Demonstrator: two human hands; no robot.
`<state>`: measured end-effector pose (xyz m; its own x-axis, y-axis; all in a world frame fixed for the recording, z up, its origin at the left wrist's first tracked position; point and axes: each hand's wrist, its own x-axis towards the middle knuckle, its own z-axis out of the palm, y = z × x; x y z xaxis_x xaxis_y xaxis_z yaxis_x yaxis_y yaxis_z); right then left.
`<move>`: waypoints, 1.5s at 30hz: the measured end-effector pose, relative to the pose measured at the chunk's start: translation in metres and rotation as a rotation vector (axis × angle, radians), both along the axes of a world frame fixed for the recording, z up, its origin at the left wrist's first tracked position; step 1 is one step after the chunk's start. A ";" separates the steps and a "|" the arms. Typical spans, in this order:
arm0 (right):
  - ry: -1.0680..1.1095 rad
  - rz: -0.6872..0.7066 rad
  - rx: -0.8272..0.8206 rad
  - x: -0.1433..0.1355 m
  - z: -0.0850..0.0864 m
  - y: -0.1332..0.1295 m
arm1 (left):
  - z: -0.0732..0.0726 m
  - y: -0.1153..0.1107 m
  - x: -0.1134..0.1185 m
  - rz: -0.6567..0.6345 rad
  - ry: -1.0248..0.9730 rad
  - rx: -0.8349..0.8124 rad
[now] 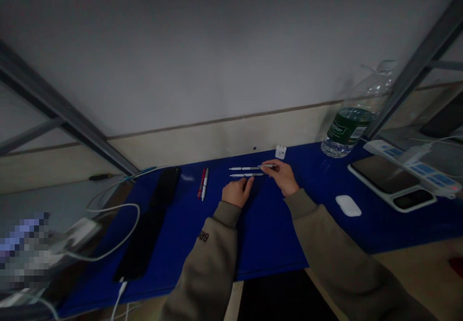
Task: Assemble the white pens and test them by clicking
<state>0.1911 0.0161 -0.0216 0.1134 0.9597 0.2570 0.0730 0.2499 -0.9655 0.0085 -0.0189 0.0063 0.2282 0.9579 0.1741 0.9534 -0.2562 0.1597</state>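
Observation:
Two slim white-and-dark pens lie side by side, pointing left and right, on the blue desk mat [267,239]. My right hand [284,176] pinches the right end of the farther pen [242,168] between thumb and fingers. Just below the nearer pen [246,174], my left hand [236,192] rests with thumb and fingers apart. Its fingertips are close to that pen; whether they touch it I cannot tell. Left of my hands lie a red pen [201,184] and a white pen [205,184], close together and roughly upright in the view.
Dark phone-like slabs [142,244] and white cables lie left. Toward the right are a white earbud-like case [348,205], a pale device with dark screens [387,176], a power strip [415,159] and a large water bottle [356,113]. A small white charger [280,151] sits by the wall.

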 end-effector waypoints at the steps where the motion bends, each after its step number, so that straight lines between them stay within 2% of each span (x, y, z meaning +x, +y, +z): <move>1: 0.086 0.036 -0.005 -0.004 0.002 -0.002 | 0.000 0.000 0.000 0.006 0.001 0.005; 4: 0.255 0.098 -0.016 -0.012 0.007 -0.007 | 0.000 0.001 -0.001 0.015 0.000 0.012; 8: 0.315 0.155 -0.053 -0.012 0.011 -0.009 | -0.001 0.001 -0.002 0.023 -0.009 0.007; 16: 0.237 0.240 -0.118 -0.013 0.012 -0.010 | -0.001 0.001 -0.001 0.006 -0.011 -0.024; 20: 0.183 0.316 -0.133 -0.018 0.009 -0.012 | 0.000 0.002 -0.003 -0.063 -0.012 -0.039; 24: 0.017 0.395 -0.154 -0.023 0.006 -0.015 | -0.003 0.005 -0.005 -0.149 -0.041 -0.042; 28: -0.156 0.374 -0.105 -0.023 0.005 -0.016 | -0.007 0.007 -0.007 -0.220 -0.132 -0.041; 32: -0.219 0.339 -0.074 -0.023 0.008 -0.017 | -0.011 0.008 -0.008 -0.280 -0.218 -0.036; 37: -0.121 0.286 -0.034 -0.024 0.010 -0.017 | -0.010 0.009 -0.008 -0.305 -0.215 -0.001; 40: -0.053 0.292 0.005 -0.023 0.010 -0.016 | -0.008 0.009 -0.006 -0.365 -0.228 -0.006; 45: -0.089 0.296 -0.011 -0.021 0.007 -0.015 | -0.009 0.007 -0.003 -0.420 -0.297 -0.024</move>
